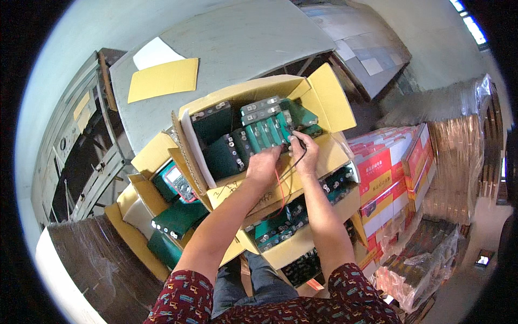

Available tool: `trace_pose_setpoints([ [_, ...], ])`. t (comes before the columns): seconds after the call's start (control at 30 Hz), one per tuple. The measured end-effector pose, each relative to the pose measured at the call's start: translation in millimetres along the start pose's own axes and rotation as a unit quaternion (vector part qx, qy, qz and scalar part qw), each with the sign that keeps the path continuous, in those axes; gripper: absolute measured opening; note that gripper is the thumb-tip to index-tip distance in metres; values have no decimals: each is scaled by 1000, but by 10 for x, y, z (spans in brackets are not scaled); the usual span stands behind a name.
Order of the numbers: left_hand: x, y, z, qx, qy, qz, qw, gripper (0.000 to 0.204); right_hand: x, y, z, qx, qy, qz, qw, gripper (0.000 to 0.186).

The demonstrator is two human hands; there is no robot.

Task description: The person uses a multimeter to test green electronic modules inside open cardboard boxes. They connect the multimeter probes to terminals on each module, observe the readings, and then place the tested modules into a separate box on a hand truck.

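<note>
Because the left hand (263,163) curls its fingertips down among the green blocks (264,133), at the centre of the frame, I cannot tell what they pinch; a red wire (279,189) hangs below it. Just beside it, the right hand (305,155) pinches a black probe (293,137), whose tip is too small to make out. These blocks stand in an open cardboard box (248,86), its right flap folded outward. That box and the forearms cover much of a lower box (291,258), lower centre, which holds more blocks. At centre left, cardboard partly hides a meter (179,181); its display is unreadable. A grey table (232,38) at upper centre bears a yellow sheet (163,80). Red-and-white cartons (377,167) crowd the right, near a plastic-wrapped stack (453,156) blurred by glare.
</note>
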State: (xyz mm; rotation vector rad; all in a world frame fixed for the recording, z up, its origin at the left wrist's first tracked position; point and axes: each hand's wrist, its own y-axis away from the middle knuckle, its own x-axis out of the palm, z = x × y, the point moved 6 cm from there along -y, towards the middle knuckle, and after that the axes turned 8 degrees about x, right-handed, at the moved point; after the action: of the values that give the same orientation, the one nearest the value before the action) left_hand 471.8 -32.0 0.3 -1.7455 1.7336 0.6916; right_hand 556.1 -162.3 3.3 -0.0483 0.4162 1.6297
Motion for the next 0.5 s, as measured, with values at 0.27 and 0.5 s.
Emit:
trace_pose_setpoints([
  [0.27,-74,-25,-32,-1,48,-26,999,35,-483,-90,-37,-58,-75,-174,980,24],
  [0.5,-180,-27,-128,47,94,-72,992,40,-609,-1,36,-76,76,-60,992,21],
])
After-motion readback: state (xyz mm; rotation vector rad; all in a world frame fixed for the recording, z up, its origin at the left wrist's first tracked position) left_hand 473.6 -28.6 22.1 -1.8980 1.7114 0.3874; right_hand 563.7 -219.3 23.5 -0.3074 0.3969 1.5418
